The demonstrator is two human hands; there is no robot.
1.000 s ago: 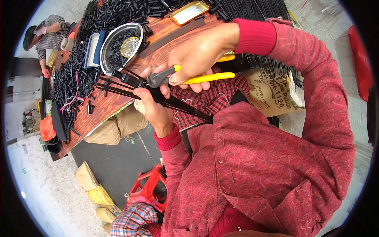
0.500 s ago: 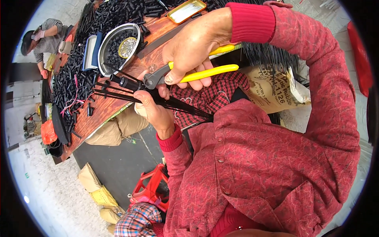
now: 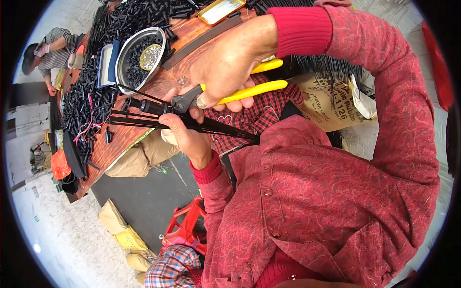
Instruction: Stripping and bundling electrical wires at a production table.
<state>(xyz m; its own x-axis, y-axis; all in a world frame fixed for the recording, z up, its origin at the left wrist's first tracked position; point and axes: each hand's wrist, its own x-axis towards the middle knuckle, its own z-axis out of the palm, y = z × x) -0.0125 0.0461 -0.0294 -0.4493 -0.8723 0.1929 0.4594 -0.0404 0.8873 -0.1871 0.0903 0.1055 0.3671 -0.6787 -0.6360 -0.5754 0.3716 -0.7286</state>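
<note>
My right hand (image 3: pixel 223 60) is closed round the yellow-handled cutting pliers (image 3: pixel 252 91). Their dark jaws (image 3: pixel 185 100) sit at the end of a black ribbed cylindrical fitting (image 3: pixel 150 106). My left hand (image 3: pixel 187 139) grips several long thin black rods (image 3: pixel 225 129) just below that fitting, with its thumb on top of them. The rods stick out to the left past my fingers and run right toward my lap. What exactly lies between the jaws is hidden by my fingers.
Loose black fittings (image 3: pixel 89 108) cover much of the reddish wooden table (image 3: pixel 115 144). On it stand a metal bowl (image 3: pixel 120 60) holding a small tin, and a yellow-rimmed tray (image 3: pixel 221 12). A red stool (image 3: pixel 185 223), a printed sack (image 3: pixel 321 103) and a person (image 3: pixel 57 48) are nearby.
The pliers' handles have come slightly closer together. Both hands, with the pliers and rods, have shifted a little to the left and slightly down in view.
</note>
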